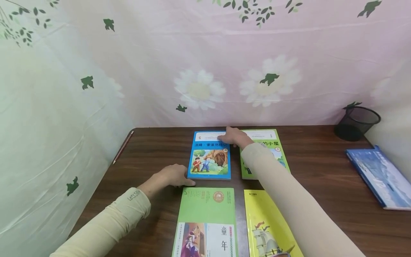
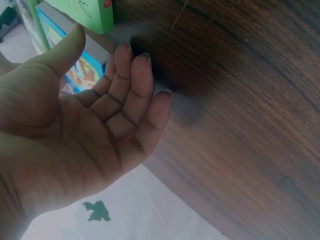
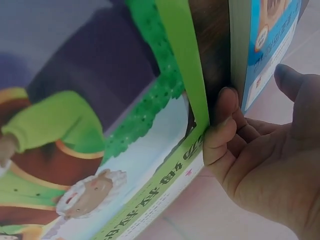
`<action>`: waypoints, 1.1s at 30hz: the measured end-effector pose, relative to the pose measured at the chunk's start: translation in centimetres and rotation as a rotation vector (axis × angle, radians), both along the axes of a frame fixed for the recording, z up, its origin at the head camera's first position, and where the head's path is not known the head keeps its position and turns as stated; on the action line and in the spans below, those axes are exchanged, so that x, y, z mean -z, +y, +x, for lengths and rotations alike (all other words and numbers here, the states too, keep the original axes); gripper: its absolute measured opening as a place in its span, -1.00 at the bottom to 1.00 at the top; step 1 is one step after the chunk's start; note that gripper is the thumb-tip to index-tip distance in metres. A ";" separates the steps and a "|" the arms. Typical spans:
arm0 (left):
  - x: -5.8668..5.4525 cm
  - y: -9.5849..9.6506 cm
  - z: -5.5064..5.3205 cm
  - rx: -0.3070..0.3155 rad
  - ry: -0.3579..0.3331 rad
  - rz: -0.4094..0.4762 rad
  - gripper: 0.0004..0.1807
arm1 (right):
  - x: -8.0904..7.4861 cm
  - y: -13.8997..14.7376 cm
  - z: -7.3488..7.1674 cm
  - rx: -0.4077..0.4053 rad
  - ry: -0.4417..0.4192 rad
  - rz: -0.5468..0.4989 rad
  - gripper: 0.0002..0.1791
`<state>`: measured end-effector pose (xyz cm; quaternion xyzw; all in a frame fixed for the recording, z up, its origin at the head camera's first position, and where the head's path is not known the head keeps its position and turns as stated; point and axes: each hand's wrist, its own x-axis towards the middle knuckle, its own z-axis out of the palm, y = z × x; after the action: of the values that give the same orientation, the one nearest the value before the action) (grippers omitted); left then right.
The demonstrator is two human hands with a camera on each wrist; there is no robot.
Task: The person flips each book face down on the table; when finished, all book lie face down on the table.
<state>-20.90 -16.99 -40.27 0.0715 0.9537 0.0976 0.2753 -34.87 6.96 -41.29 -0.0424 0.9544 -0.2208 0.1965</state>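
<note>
A blue storybook [image 1: 210,162] lies face up at the middle back of the table. My right hand [image 1: 236,137] is at its upper right corner, the thumb over the cover's top and the fingers in the gap beside the green-edged storybook [image 1: 246,169]. In the right wrist view the fingers [image 3: 227,105] touch the blue book's page edge. My left hand [image 1: 174,175] is by the blue book's lower left corner, its fingers loosely bent and holding nothing. Nearer lie a green-and-white book [image 1: 207,207] and a yellow book [image 1: 261,217] with a ship.
A pencil [image 1: 123,147] lies along the table's left edge. On the right are another blue book [image 1: 382,176] and a black mesh pen holder [image 1: 356,125]. A printed curtain [image 1: 154,71] hangs behind the dark wooden table [image 1: 314,153].
</note>
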 end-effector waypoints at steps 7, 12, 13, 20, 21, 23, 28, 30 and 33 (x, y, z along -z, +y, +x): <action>0.2 0.4 0.1 -0.013 0.008 -0.028 -0.61 | 0.3 -0.1 -0.3 0.014 -0.008 0.003 -0.11; 0.4 0.6 -0.1 -0.023 0.021 -0.028 -0.62 | 0.5 0.0 -0.4 0.028 -0.006 -0.010 -0.18; 0.5 0.6 -0.1 -0.024 0.026 -0.030 -0.63 | 0.5 0.0 -0.5 0.029 -0.002 -0.015 -0.19; 0.5 0.7 -0.5 -0.033 0.040 -0.059 -0.66 | 0.1 0.1 -0.8 0.017 0.000 -0.049 -0.19; 0.5 0.7 -0.5 -0.034 0.043 -0.061 -0.66 | 0.0 0.1 -0.8 0.016 -0.002 -0.049 -0.21; 0.6 0.7 -0.4 -0.037 0.050 -0.058 -0.66 | -0.1 0.1 -0.7 0.012 -0.005 -0.055 -0.24; 0.8 0.8 -0.1 -0.077 0.071 -0.045 -0.67 | 0.0 0.1 -0.7 0.027 -0.009 -0.104 -0.30; 0.7 0.9 0.1 -0.105 0.072 -0.039 -0.68 | 0.1 0.1 -0.7 0.035 -0.011 -0.128 -0.30; 0.6 0.9 0.4 -0.155 0.066 -0.023 -0.68 | 0.3 0.0 -0.8 0.045 -0.013 -0.159 -0.30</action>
<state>-20.53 -16.04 -40.90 -0.0024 0.9660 0.1051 0.2362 -35.68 7.01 -41.58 -0.0351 0.9333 -0.3003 0.1936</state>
